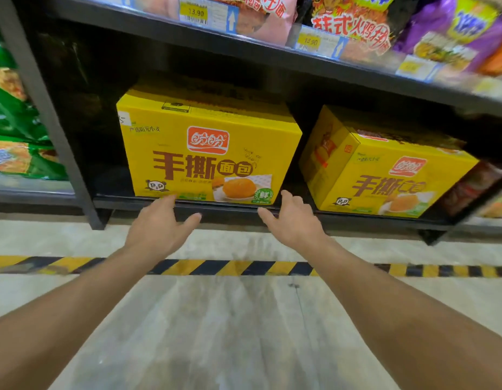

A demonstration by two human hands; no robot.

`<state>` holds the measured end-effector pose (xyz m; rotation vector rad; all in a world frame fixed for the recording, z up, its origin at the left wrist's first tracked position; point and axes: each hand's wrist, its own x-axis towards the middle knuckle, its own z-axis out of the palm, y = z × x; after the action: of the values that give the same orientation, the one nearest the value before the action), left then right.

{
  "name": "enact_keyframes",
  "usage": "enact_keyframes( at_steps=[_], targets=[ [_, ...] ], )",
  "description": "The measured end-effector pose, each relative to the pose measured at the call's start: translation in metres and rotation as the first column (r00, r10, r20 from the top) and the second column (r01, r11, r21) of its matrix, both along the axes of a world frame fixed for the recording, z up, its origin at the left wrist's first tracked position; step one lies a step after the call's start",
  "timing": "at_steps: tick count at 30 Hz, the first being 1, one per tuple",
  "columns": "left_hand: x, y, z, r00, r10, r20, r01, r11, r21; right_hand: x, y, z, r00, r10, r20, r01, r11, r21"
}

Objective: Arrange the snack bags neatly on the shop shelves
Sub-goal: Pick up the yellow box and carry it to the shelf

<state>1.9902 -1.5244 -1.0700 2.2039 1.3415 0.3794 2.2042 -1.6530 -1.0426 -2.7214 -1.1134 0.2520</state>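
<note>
We hold our left hand point(159, 223) and right hand point(293, 220) released, fingers spread and grasping nothing, at the bottom shelf's point(230, 211) front edge, just before a yellow bread carton point(204, 147). Snack bags point(354, 21) line the upper shelf's point(258, 52) front edge.

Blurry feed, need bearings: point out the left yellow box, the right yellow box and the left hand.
left yellow box point(210, 160): head view, front face under the logo.
right yellow box point(385, 187): head view, front face lettering.
left hand point(159, 229): head view, back of hand.
</note>
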Motion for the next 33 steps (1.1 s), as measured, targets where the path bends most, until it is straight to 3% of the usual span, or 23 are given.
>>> enact_keyframes(
  at_steps=[5, 11, 23, 33],
  targets=[
    [-0.008, -0.038, 0.01, 0.977, -0.112, -0.181, 0.134, 0.984, 0.118, -0.026, -0.036, -0.006, 0.993, 0.096, 0.067, -0.087, 0.989, -0.116],
    [0.029, -0.083, 0.019, 0.942, -0.141, -0.304, 0.214, 0.952, 0.22, 0.008, -0.069, 0.002, 0.977, 0.166, 0.135, -0.148, 0.98, -0.135],
    [0.22, -0.176, 0.057, 0.917, -0.17, -0.36, 0.289, 0.907, 0.307, 0.188, -0.176, 0.018, 0.958, 0.223, 0.181, -0.2, 0.97, -0.14],
    [0.341, -0.195, 0.05, 0.901, -0.073, -0.427, 0.218, 0.928, 0.302, 0.276, -0.174, -0.024, 0.931, 0.333, 0.152, -0.325, 0.943, -0.078]
  ],
)
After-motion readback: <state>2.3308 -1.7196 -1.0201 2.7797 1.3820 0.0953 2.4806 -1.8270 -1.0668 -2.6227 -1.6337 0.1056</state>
